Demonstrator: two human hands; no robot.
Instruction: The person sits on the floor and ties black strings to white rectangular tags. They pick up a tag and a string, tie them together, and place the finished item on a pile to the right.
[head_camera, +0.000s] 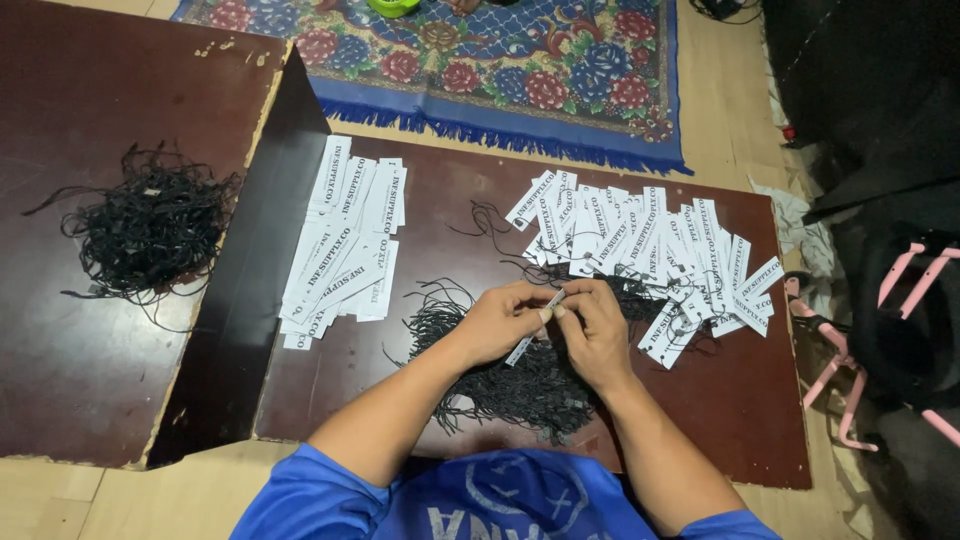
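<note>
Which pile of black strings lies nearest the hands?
The black string pile directly under both hands, on the right board; the other tangle sits far off on the left board.

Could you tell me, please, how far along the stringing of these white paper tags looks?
Done, it seems: a spread of tags with cords lies at the right of the board. In hand: the left hand and right hand pinch one tag above a pile of black cords. Left: a stack of bare tags and a further cord tangle at far left.
</note>
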